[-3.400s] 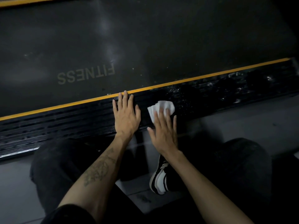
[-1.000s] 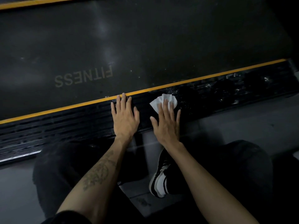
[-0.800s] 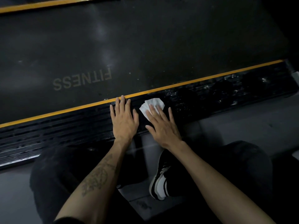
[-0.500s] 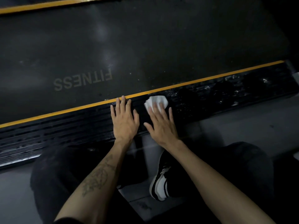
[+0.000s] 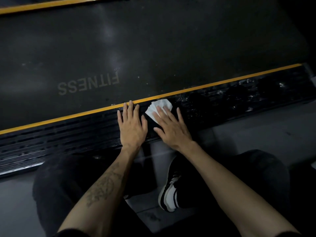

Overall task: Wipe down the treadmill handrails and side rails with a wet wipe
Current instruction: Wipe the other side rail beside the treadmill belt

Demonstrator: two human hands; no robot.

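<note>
A black ribbed side rail (image 5: 71, 134) with a yellow edge stripe runs diagonally across the view beside the dark treadmill belt (image 5: 153, 45) marked FITNESS. My right hand (image 5: 171, 127) lies flat with straight, spread fingers and presses a white wet wipe (image 5: 160, 106) onto the rail near the yellow stripe. My left hand (image 5: 131, 125) rests flat on the rail just left of it, fingers straight, fingertips at the stripe. To the right of the wipe the rail shines with wet streaks (image 5: 239, 93).
I crouch on a grey floor (image 5: 256, 130) beside the treadmill; my dark-trousered knees (image 5: 56, 182) and a black-and-white shoe (image 5: 169, 194) are below my arms. A second yellow stripe (image 5: 51, 4) edges the belt's far side.
My right hand slid the wipe left along the rail toward my left hand, then shifted it slightly back and forth. My left hand stayed planted.
</note>
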